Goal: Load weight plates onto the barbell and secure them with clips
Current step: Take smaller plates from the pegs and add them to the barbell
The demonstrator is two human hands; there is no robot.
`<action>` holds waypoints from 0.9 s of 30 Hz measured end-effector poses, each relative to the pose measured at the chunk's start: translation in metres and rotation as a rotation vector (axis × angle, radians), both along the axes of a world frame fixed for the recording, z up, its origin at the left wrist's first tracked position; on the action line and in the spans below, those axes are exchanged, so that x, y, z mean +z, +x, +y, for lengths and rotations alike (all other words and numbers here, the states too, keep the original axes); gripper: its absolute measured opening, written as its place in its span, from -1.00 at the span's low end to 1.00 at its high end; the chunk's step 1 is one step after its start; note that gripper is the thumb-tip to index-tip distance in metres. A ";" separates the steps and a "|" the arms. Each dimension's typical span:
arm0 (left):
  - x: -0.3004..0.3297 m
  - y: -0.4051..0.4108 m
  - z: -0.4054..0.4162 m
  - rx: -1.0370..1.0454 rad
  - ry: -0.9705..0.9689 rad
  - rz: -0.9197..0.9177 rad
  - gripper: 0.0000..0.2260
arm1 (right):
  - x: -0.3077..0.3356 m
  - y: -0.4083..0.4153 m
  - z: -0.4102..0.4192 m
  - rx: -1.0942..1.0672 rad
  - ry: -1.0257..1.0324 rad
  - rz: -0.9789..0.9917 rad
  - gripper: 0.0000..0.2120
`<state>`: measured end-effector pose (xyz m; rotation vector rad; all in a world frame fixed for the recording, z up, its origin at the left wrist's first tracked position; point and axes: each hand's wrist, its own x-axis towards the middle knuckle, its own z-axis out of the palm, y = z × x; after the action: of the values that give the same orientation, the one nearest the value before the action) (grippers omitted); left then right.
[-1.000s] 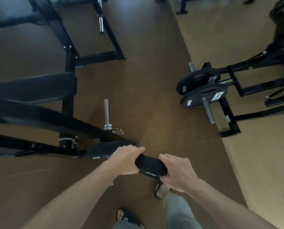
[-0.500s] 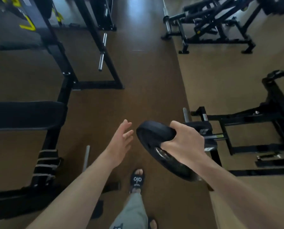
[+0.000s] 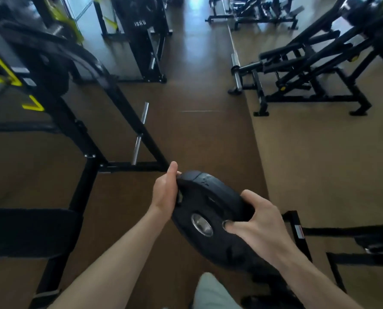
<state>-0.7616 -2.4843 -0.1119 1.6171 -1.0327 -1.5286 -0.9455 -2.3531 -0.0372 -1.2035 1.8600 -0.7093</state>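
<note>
My plate (image 3: 210,204) is black with a silver hub; floor (image 3: 197,134) brown, rack (image 3: 90,139) black with yellow marks.

Weight plate (image 3: 210,210) held between the hands, left hand (image 3: 164,192) on its left edge, right hand (image 3: 259,221) on its right; bench (image 3: 29,230) at left, rack (image 3: 110,121) ahead-left

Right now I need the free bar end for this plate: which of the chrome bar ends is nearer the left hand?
The chrome sleeve angling across the black rack frame, just beyond the left hand; the other lies farther off on the right.
</note>
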 end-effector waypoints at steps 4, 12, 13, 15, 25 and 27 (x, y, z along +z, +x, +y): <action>0.011 -0.021 -0.112 0.152 -0.126 -0.002 -0.29 | -0.001 -0.023 -0.105 0.060 -0.049 0.009 -0.67; 0.020 -0.042 -0.322 0.421 -0.188 -0.045 -0.49 | 0.005 -0.052 -0.340 0.232 -0.108 0.026 -0.65; 0.022 -0.042 -0.347 0.420 -0.194 -0.063 -0.49 | 0.007 -0.055 -0.369 0.263 -0.105 0.023 -0.65; 0.024 -0.042 -0.397 0.436 -0.190 -0.088 -0.49 | 0.013 -0.061 -0.429 0.305 -0.085 0.027 -0.67; 0.038 -0.020 -0.683 0.547 -0.297 -0.261 -0.45 | 0.005 -0.045 -0.738 0.423 -0.095 0.004 -0.70; 0.046 -0.012 -0.742 0.567 -0.332 -0.303 -0.43 | 0.004 -0.037 -0.798 0.446 -0.123 -0.009 -0.68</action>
<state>-0.7734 -3.2261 -0.0662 1.7316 -0.8243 -0.7156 -0.9822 -3.1509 -0.0331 -1.6207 1.4792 -0.5801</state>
